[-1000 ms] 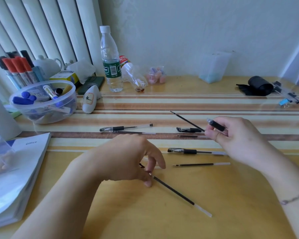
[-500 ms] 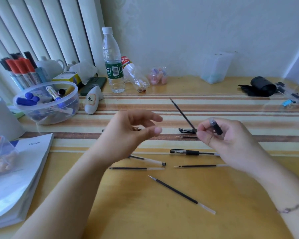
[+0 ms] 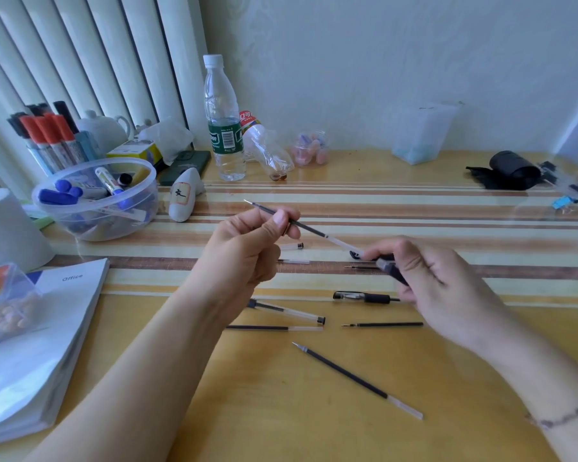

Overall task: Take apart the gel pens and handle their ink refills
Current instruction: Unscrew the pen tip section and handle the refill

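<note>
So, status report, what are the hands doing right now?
Left hand pinches ink refill, raised. Right hand grips pen barrel. Nothing in the way.

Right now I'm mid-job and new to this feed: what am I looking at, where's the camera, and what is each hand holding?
There is no machine, only a person's bare hands, filmed by one camera worn on the head and looking down at a wooden table. The left hand pinches a thin ink refill, tip pointing up and left. The right hand grips a dark pen barrel and touches the refill's clear end. More refills, such as the loose refill, and a black pen lie on the table. A tub of markers and a water bottle stand behind.
</note>
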A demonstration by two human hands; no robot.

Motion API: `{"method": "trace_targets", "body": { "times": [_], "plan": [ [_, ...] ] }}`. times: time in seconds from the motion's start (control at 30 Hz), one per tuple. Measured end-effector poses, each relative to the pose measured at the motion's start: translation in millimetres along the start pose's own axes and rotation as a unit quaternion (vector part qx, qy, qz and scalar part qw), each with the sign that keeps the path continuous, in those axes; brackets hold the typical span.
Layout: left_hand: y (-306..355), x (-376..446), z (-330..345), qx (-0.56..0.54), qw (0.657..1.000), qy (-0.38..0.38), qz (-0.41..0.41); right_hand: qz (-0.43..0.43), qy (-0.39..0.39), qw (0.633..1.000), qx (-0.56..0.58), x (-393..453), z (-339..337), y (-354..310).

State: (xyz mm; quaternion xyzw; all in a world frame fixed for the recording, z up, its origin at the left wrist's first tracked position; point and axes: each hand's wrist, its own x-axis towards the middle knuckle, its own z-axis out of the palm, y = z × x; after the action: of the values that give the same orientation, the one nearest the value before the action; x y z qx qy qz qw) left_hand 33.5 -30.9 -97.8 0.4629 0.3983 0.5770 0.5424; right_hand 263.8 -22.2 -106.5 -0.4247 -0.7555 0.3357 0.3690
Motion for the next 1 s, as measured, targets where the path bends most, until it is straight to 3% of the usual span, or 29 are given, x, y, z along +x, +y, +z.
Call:
{"method": "trace_targets", "body": {
  "times": [0.13,0.3,0.63,0.77,0.9,1.0],
  "plan": [
    [-0.8,-0.4,2.6,-0.026,1.000,-0.012,-0.006,-0.003,-0.014,0.999,0.050,-1.9,5.1,-4.0],
    [-1.4,-0.1,-0.2,-0.025,1.000,-0.015,-0.012,-0.039,-0.015,0.999,0.033,-2.4,6.1,2.4],
    [-1.7,1.3,-1.5,-0.019,1.000,-0.022,-0.009,-0.033,-0.022,0.999,0.008,-2.2,4.7,6.1],
    [-2.3,1.4,-1.1,0.008,1.000,-0.016,0.004,-0.029,-0.021,0.999,-0.007,-3.2,3.8,8.0],
    [-2.0,1.5,-1.1,0.099,0.993,0.009,0.065,-0.025,-0.010,0.997,-0.072,-5.3,3.0,4.3],
    [-3.0,-3.0,7.6,0.157,0.983,-0.015,0.097,-0.024,-0.018,0.997,-0.076,-6.9,5.5,0.3]
  ]
}}
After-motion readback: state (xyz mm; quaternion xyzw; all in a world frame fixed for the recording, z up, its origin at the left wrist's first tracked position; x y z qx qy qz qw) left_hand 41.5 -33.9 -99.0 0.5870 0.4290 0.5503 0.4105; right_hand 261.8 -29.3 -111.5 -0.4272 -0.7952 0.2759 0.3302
